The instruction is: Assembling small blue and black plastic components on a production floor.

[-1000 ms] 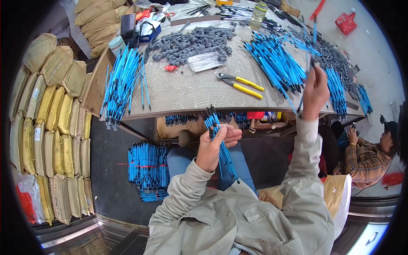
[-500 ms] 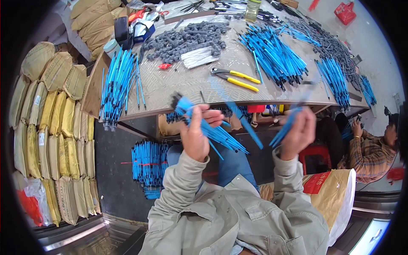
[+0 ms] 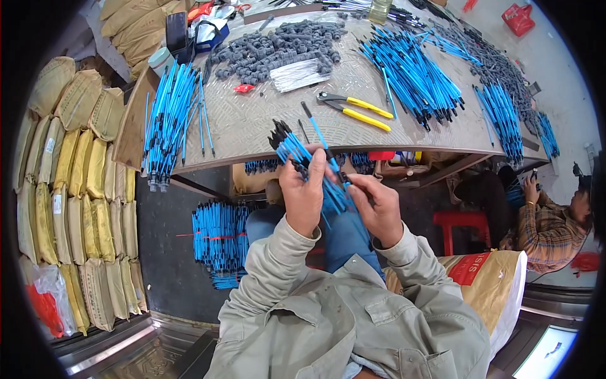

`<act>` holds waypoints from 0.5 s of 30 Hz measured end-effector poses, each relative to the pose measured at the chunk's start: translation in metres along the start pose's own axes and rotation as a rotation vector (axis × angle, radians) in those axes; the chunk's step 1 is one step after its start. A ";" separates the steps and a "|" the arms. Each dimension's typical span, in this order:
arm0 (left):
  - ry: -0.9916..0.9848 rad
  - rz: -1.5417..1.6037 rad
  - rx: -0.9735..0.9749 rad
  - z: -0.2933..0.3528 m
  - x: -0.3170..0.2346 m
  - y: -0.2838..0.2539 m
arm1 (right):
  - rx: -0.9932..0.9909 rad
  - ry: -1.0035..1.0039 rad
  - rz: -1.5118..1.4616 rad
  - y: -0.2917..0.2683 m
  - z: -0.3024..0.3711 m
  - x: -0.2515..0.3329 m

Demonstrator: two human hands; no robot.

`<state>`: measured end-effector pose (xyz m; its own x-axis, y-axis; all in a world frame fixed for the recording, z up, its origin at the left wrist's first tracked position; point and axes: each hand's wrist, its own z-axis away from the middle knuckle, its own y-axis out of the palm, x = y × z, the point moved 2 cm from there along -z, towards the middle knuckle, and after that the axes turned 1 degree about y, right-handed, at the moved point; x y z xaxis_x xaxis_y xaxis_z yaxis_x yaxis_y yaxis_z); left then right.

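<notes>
My left hand curled before the desk, thumb extended, my right hand just beside it, fingers pinched.

Just in front of the worktop, the left hand covers the middle of a bundle of blue rods, whose lower ends blur — their number cannot be told. The right hand hides part of a single blue rod, its pinched end too small to make out. Beneath the worktop, its edge partly hides more blue rods. Beyond the worktop's far side, the picture's edge crops a bottle. Right of the worktop — the thing by a co-worker's hand is too small to tell.
</notes>
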<state>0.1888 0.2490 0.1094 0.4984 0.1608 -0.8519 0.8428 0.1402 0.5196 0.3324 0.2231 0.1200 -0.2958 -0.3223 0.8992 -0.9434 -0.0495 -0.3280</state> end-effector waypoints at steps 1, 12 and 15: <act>0.037 -0.101 0.007 0.001 0.001 -0.006 | 0.099 0.063 -0.064 0.001 -0.003 0.002; -0.199 0.166 0.185 0.010 -0.036 -0.018 | -0.208 0.079 1.448 -0.095 -0.236 -0.117; -0.190 0.256 0.221 0.017 -0.035 -0.026 | -0.240 0.048 1.466 -0.091 -0.241 -0.123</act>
<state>0.1530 0.2233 0.1249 0.7096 -0.0233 -0.7042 0.6993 -0.0985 0.7080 0.4184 0.4951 0.1095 -0.9815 0.0851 -0.1715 0.1915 0.4385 -0.8781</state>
